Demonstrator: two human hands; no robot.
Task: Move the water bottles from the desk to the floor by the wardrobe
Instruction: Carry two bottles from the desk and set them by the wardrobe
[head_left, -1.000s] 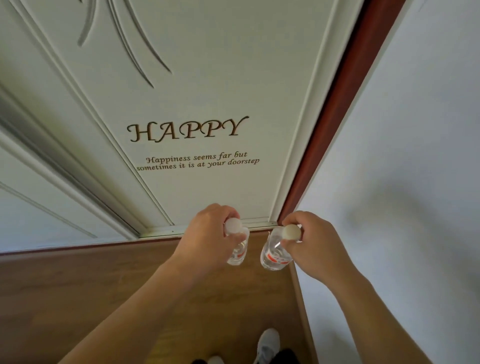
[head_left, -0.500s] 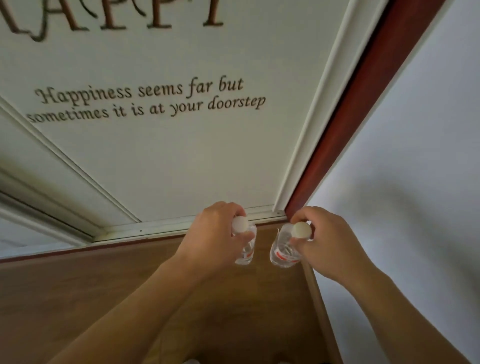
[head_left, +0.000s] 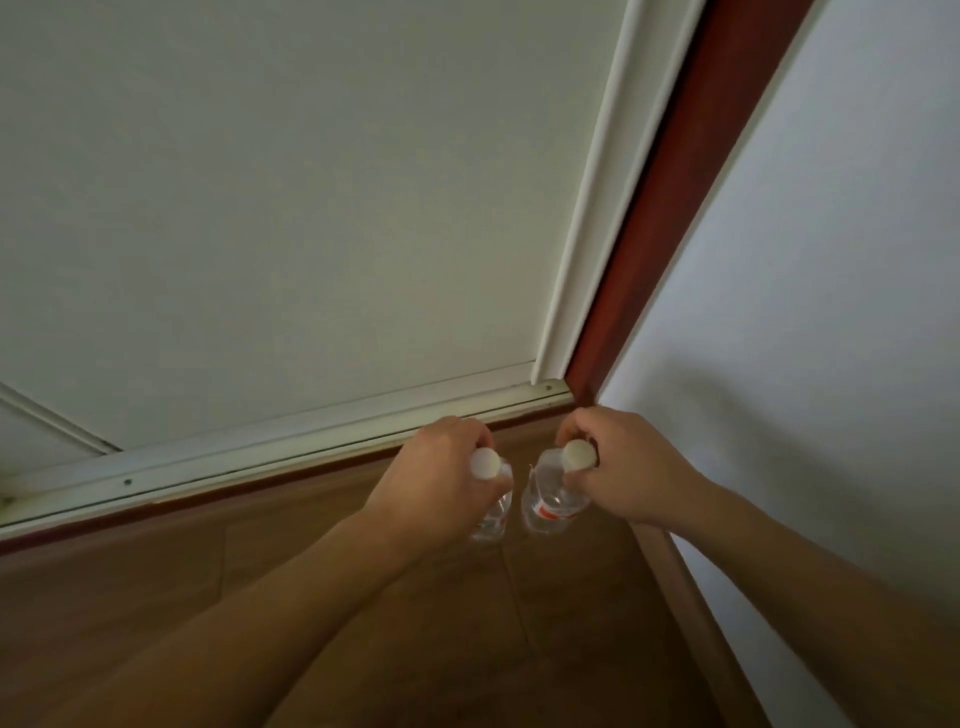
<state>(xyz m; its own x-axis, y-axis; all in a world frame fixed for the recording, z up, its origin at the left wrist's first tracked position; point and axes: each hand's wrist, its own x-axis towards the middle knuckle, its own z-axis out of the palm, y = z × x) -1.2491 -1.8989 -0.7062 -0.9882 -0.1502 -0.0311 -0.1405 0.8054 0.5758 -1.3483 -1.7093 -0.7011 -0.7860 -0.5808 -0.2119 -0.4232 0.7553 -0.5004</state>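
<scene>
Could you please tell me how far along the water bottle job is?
Done: the left bottle and right bottle are at the foot of the wardrobe, near the floor. In hand: the left hand grips one neck, the right hand the other. Left: setting them down and letting go; whether they touch it already is unclear.

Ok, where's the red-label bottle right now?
Head view, right of centre: the red-label bottle, held at its neck by the right hand, is beside the other bottle near the bottom corner of the wardrobe door.

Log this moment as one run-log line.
left hand: grips left bottle near cap | right hand: grips right bottle near cap | bottles: upright, apart, by wardrobe | floor contact: unclear
</scene>
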